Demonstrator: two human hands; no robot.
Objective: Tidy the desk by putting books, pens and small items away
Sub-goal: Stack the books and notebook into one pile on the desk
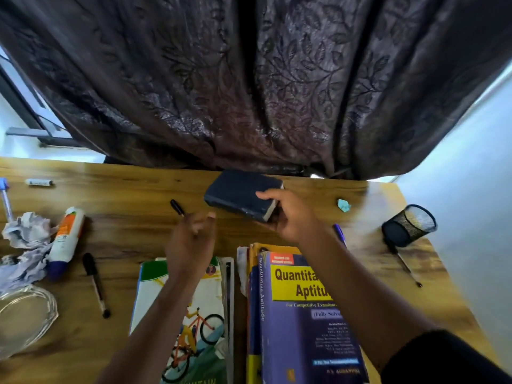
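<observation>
Head view, thick dark-blue book (238, 194), right hand (288, 214) gripping corner

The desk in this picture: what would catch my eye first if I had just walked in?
Probably the thick dark book that the right hand grips at the desk's far edge, under the big dark leaf-patterned curtain. Next, the bright purple and yellow Quantitative Aptitude book topping a stack at the near edge, beside the bicycle-cover book. The left hand hovers between, holding nothing.
</observation>
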